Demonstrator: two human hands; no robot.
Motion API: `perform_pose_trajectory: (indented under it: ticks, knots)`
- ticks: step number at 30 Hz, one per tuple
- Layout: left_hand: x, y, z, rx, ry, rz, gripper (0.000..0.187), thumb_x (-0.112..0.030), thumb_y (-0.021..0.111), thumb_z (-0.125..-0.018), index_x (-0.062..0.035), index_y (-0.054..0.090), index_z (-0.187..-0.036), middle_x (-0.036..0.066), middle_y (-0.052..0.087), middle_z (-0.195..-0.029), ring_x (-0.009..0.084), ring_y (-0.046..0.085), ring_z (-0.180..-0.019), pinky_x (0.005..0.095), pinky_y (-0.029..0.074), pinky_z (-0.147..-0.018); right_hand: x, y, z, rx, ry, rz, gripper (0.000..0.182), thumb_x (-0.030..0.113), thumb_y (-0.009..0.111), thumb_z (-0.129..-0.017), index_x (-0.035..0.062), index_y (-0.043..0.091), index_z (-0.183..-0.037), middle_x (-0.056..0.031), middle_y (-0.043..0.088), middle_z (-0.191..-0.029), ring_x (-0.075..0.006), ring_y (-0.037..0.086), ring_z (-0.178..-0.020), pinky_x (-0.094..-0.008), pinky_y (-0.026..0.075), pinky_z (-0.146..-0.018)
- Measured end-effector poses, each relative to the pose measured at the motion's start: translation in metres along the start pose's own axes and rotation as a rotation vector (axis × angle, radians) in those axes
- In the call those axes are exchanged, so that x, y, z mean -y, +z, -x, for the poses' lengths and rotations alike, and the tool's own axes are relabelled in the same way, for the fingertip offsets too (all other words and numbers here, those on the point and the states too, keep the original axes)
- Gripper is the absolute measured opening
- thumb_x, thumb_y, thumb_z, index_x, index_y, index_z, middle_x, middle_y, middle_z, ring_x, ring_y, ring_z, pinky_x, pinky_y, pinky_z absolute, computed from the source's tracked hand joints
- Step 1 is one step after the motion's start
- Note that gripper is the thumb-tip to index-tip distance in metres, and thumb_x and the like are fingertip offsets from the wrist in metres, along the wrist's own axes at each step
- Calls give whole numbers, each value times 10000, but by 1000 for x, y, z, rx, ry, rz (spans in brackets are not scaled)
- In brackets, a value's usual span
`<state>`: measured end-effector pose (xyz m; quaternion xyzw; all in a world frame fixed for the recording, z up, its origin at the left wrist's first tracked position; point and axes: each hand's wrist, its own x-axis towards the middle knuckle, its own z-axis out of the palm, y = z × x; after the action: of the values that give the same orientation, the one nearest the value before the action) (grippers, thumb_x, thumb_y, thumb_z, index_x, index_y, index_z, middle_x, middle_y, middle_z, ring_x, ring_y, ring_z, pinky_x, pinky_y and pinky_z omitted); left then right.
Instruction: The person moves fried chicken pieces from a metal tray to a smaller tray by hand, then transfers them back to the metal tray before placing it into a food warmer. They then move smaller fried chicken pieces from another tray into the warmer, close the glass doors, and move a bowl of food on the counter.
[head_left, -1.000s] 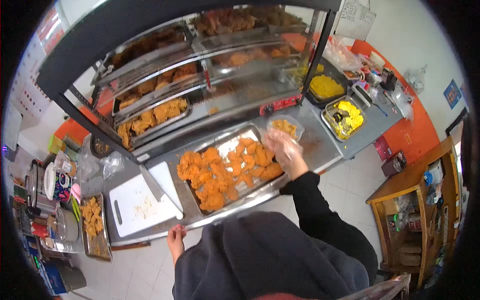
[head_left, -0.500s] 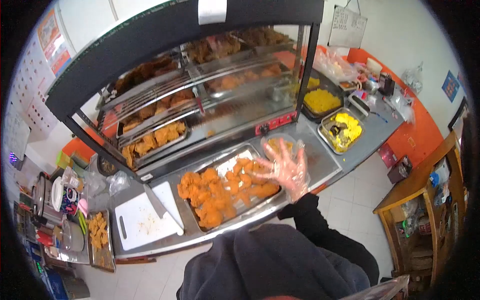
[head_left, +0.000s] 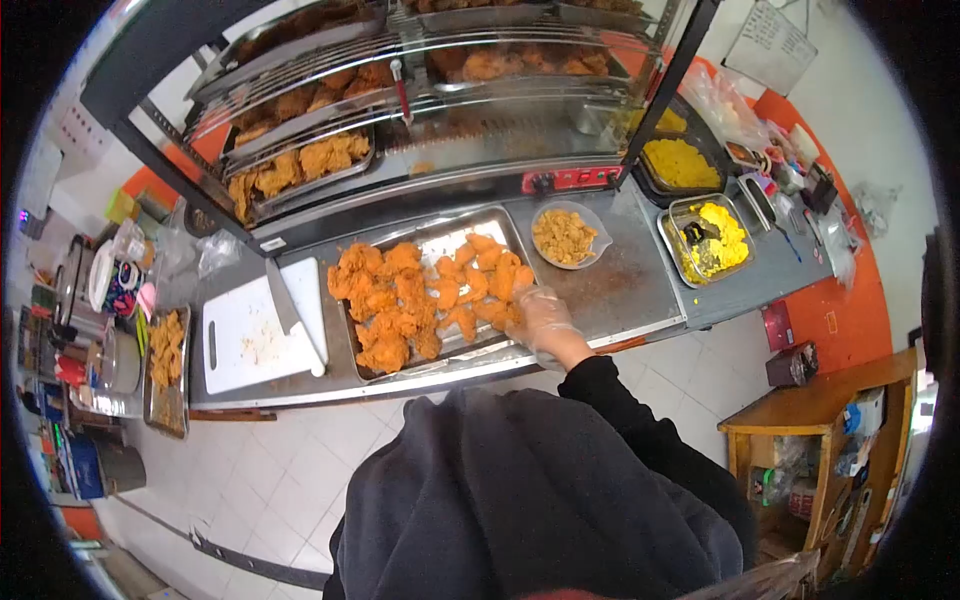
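Observation:
My right hand (head_left: 545,325), in a clear plastic glove, is at the front right corner of a metal tray (head_left: 470,222). Its fingers are curled in at the tray's end, against the fried chicken pieces (head_left: 405,300); whether they grip the rim or a piece is hidden. Larger orange-brown pieces fill the tray's left part and smaller ones its right, with bare metal showing at the back. Behind the hand stands a clear bowl (head_left: 567,262) of small fried bits. My left hand is out of sight.
A knife (head_left: 290,312) lies across a white cutting board (head_left: 235,345) left of the tray. Behind rises a glass-fronted warmer (head_left: 400,215) with trays of fried chicken. To the right are a tray of yellow food (head_left: 718,240) and a wooden shelf (head_left: 780,415).
My right hand has come down from above the tray, where its fingers were spread, to the front right corner, and its fingers have curled. The bowl is now uncovered. The view has shifted.

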<state>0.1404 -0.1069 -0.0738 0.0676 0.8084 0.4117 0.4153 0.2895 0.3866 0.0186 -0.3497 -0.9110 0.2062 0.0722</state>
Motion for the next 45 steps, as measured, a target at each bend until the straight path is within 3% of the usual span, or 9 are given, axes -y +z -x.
perform_pose_trajectory:
  ticks: [6,11,15,23,25,30,35,37,45]
  knots:
    - [21,27,28,-26,-47,13,202,-190,505,-854,1,568,-860,99,614,-778,182,580,-720,306,457,-676,-10,10,-5,77,-103,188,399,256,697,-643,101,588,-995,-123,550,-987,-308,488,-992,-382,415,-828]
    - [28,40,34,-25,-67,6,205,-194,505,-851,1,569,-863,101,614,-780,185,581,-722,311,456,-680,-23,3,-5,45,-169,-531,493,183,729,-593,158,588,-1064,-115,533,-947,-292,451,-1006,-367,358,-892]
    - [32,28,37,-40,-77,-21,209,-198,506,-848,0,569,-865,103,613,-781,189,581,-724,316,455,-684,-31,10,5,-93,-361,-192,466,154,743,-597,129,602,-1041,-108,533,-937,-266,482,-968,-350,394,-860]
    - [24,-6,8,-44,-27,-71,215,-204,507,-842,0,571,-868,107,613,-784,195,582,-727,324,454,-692,-26,17,1,-271,-153,-973,315,18,711,-650,22,603,-946,-74,536,-976,-172,529,-947,-283,461,-819]
    - [19,-18,-4,-34,-8,-93,217,-206,507,-840,-1,571,-869,108,613,-785,196,582,-728,327,454,-693,-10,15,-15,-3,54,-1181,340,6,708,-661,13,577,-975,-71,541,-1001,-164,538,-937,-286,460,-833]
    - [4,-47,-32,9,30,-177,221,-210,508,-837,-1,572,-872,110,612,-787,200,583,-730,332,453,-698,124,8,-55,142,139,-1219,321,261,668,-752,63,571,-985,-55,562,-993,-162,526,-961,-299,454,-792]
    - [-20,-76,-62,63,76,-286,226,-214,509,-833,-2,573,-874,113,612,-789,204,584,-732,337,452,-703,179,40,-90,314,92,-516,493,466,593,-739,3,609,-908,-173,588,-965,-272,541,-941,-327,418,-834]
    - [-31,-85,-77,78,98,-323,227,-216,509,-832,-2,573,-875,113,612,-789,206,584,-733,340,452,-705,187,48,-89,14,-93,-107,529,501,558,-751,-17,600,-849,-169,581,-857,-271,540,-878,-375,443,-756]
    - [-50,-90,-106,129,114,-392,235,-222,510,-826,-3,575,-879,117,612,-792,212,585,-736,348,451,-712,86,24,-60,-132,173,-235,349,355,556,-789,14,629,-788,-178,590,-935,-322,556,-854,-399,431,-753]
